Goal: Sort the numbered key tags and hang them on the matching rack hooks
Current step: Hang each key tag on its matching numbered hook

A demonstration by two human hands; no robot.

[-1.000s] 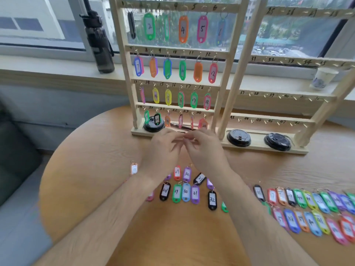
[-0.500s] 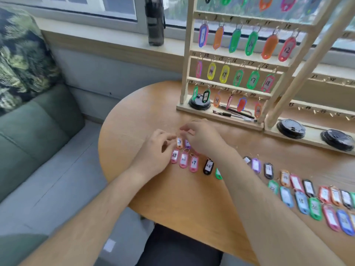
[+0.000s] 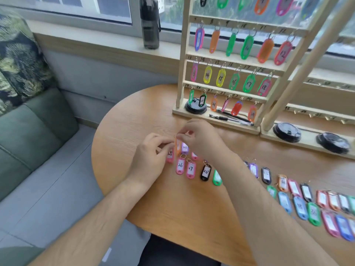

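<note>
Orange tag (image 3: 178, 148) now lifted edge-on; right hand (image 3: 201, 139) fingers pinch its ring, left hand (image 3: 151, 156) fingers pinch its edge.

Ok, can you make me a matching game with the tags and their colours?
Things:
1. tag 28
2. tag 27
3. tag 14
4. held tag

Colours:
A. orange
B. black
C. yellow
D. pink

Pairs: 1-B, 2-D, 3-C, 4-A
</note>
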